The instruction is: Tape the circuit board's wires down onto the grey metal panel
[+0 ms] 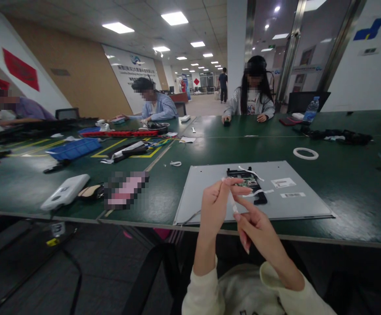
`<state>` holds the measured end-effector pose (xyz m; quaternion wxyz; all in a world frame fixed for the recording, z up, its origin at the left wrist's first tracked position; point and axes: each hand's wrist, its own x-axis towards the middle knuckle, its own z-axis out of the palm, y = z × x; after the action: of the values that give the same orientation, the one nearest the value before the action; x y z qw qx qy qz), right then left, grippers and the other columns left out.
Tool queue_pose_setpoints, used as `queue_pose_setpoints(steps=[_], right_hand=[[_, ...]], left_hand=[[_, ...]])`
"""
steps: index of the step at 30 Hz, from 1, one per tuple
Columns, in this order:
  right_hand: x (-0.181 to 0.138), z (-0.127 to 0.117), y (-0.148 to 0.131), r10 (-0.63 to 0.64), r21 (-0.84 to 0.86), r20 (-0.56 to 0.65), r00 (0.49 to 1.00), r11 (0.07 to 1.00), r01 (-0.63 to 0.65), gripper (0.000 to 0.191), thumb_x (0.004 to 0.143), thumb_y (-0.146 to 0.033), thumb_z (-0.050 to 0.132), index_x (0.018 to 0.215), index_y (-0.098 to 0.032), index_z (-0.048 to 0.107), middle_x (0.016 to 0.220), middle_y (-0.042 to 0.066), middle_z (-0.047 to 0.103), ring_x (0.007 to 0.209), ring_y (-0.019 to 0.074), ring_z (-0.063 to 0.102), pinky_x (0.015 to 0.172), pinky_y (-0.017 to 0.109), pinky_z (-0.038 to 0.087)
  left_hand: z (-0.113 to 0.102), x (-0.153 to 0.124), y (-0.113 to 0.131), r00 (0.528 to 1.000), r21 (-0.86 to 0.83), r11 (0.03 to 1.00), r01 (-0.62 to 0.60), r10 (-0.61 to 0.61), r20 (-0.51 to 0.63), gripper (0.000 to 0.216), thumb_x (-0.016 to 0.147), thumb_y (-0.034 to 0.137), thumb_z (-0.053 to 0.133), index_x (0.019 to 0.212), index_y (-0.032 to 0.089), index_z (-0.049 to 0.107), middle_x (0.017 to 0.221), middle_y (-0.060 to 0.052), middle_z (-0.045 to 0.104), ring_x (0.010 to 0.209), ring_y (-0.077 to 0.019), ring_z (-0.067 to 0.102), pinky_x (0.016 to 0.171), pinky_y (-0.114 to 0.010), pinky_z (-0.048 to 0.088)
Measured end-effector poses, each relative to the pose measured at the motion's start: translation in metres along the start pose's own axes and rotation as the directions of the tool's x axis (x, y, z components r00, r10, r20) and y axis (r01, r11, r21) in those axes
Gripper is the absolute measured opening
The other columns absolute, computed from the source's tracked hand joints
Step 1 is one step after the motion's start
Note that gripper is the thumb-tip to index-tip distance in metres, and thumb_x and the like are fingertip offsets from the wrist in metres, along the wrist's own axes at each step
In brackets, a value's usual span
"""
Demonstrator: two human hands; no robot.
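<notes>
A grey metal panel (210, 192) lies flat on the green table in front of me, with a small circuit board (247, 179) and white tape strips near its middle. My left hand (214, 205) is raised over the panel's near edge, its fingers pinching a short strip of white tape (232, 203). My right hand (254, 225) meets it from the right, thumb and forefinger pinched on the lower end of the same strip. White labels (284, 183) are stuck on the panel to the right of the board.
A roll of white tape (305, 153) lies on the table beyond the panel. A white device (65, 191) and a blue tray (74, 148) sit to the left. Other people work at the far side and left end. A water bottle (311, 109) stands far right.
</notes>
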<state>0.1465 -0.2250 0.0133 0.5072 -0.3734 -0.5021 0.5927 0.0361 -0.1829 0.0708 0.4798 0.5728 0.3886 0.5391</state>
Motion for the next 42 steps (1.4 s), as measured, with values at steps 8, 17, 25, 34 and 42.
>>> queue_pose_setpoints(steps=[8, 17, 25, 34, 42], right_hand=[[0.009, -0.020, 0.008, 0.004, -0.122, 0.197, 0.980, 0.992, 0.021, 0.048, 0.092, -0.051, 0.048, 0.112, -0.012, 0.066, 0.065, 0.006, 0.068, 0.061, 0.0142, 0.065, 0.056, 0.021, 0.049], [0.004, -0.013, 0.000, -0.110, -0.120, 0.183, 0.977, 0.984, 0.133, 0.043, 0.090, -0.053, 0.051, 0.097, -0.015, 0.072, 0.074, 0.006, 0.070, 0.069, 0.0153, 0.065, 0.071, 0.026, 0.051], [0.005, -0.007, 0.010, -0.038, -0.045, 0.033, 0.999, 0.998, 0.040, 0.049, 0.091, -0.054, 0.048, 0.089, -0.011, 0.071, 0.039, -0.004, 0.047, 0.034, 0.0062, 0.040, 0.041, 0.018, 0.032], [0.012, -0.008, 0.019, 0.037, 0.062, 0.041, 0.998, 0.997, -0.040, 0.051, 0.085, -0.051, 0.058, 0.113, -0.009, 0.065, 0.042, -0.006, 0.046, 0.036, 0.0064, 0.039, 0.044, 0.019, 0.033], [0.011, -0.004, 0.022, -0.018, -0.091, 0.083, 0.996, 0.996, 0.025, 0.059, 0.090, -0.042, 0.051, 0.142, -0.015, 0.041, 0.062, 0.000, 0.063, 0.056, 0.0123, 0.058, 0.053, 0.021, 0.042]], left_hand=[[0.001, -0.004, 0.007, 0.999, 0.159, 0.987, 0.031, -0.028, -0.025, 0.047, 0.091, 0.052, 0.043, 0.102, 0.015, 0.069, 0.083, -0.008, 0.075, 0.067, -0.0186, 0.069, 0.045, -0.021, 0.045], [-0.004, -0.001, 0.002, 0.988, 0.223, 0.970, 0.095, -0.119, 0.097, 0.043, 0.090, 0.050, 0.045, 0.103, 0.016, 0.070, 0.084, -0.007, 0.076, 0.068, -0.0183, 0.070, 0.050, -0.022, 0.050], [0.000, 0.009, -0.021, 0.998, 0.061, 0.998, -0.012, 0.008, 0.068, 0.053, 0.092, 0.045, 0.046, 0.139, 0.020, 0.046, 0.090, -0.005, 0.075, 0.075, -0.0181, 0.072, 0.077, -0.032, 0.055], [-0.004, 0.013, -0.027, 0.992, 0.133, 0.985, -0.112, 0.119, -0.042, 0.055, 0.092, 0.046, 0.046, 0.142, 0.023, 0.039, 0.095, -0.006, 0.075, 0.084, -0.0174, 0.072, 0.082, -0.031, 0.055], [-0.028, 0.023, -0.038, 0.951, 0.121, 0.990, -0.067, 0.101, -0.293, 0.056, 0.091, 0.048, 0.045, 0.138, 0.017, 0.042, 0.094, -0.010, 0.075, 0.078, -0.0182, 0.071, 0.078, -0.032, 0.053]])
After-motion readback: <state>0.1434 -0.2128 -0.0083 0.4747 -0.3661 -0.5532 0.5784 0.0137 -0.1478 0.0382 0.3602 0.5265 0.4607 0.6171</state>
